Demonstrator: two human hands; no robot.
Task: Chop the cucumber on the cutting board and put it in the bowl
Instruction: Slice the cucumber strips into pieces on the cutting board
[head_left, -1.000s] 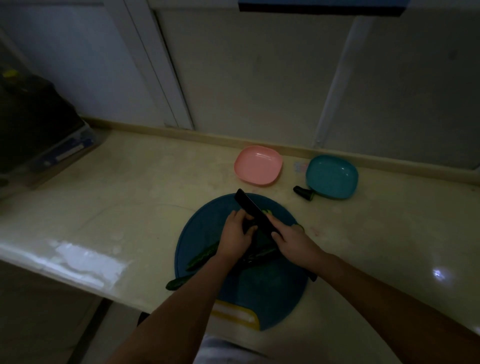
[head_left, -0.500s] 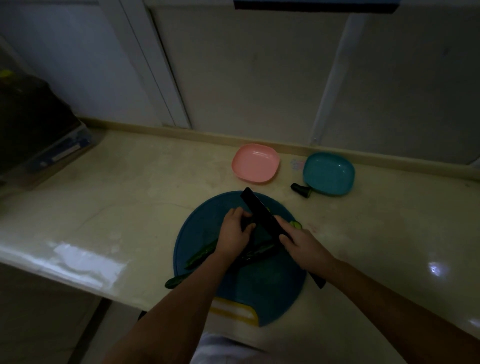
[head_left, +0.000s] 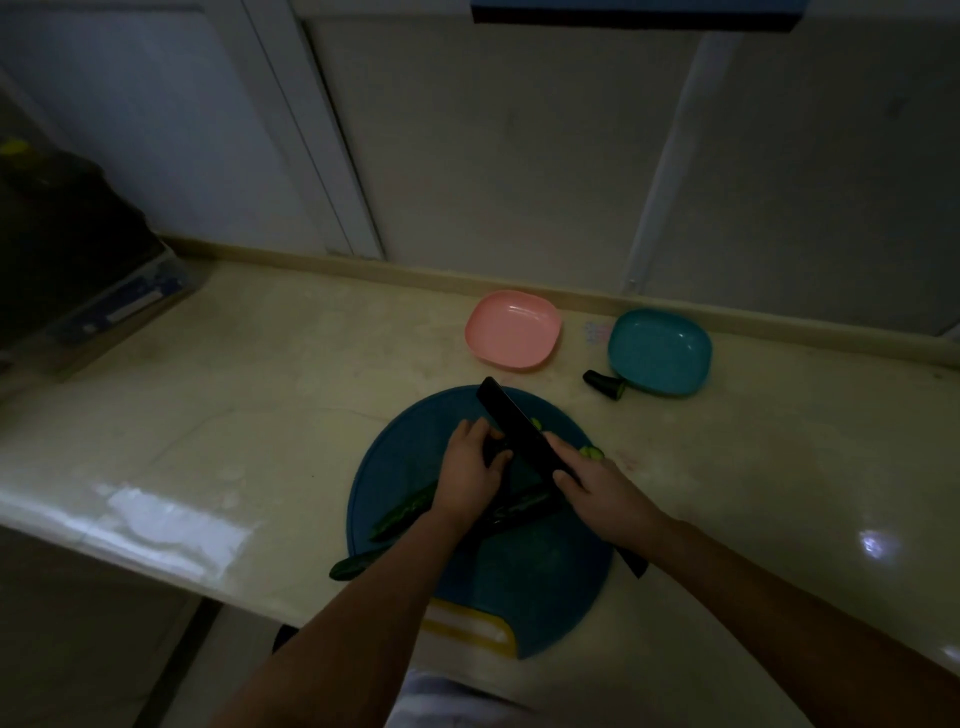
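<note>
Under left hand (head_left: 465, 475), cucumber (head_left: 405, 512); right hand (head_left: 597, 493) grips knife (head_left: 511, 421).

We read no legible text anywhere – light too dim. Box (head_left: 119, 304) at far left carries blue-and-white label, print too blurred. Small pale sticker (head_left: 597, 331) between pink bowl (head_left: 513, 332) and teal bowl (head_left: 660, 353) – marks illegible to us.

The board (head_left: 519, 597) is round and dark blue, with a yellow grip at its 6 o'clock edge. Cucumber (head_left: 402, 514) lies on it in long dark green strips; one strip (head_left: 358, 565) overhangs the rim at 8 o'clock. A slice (head_left: 592, 452) sits near 1 o'clock. The black knife (head_left: 519, 434) points to 11 o'clock. Beyond the board are a pink bowl (head_left: 513, 330) at 12 o'clock and a teal bowl (head_left: 660, 351) at 1 o'clock.
</note>
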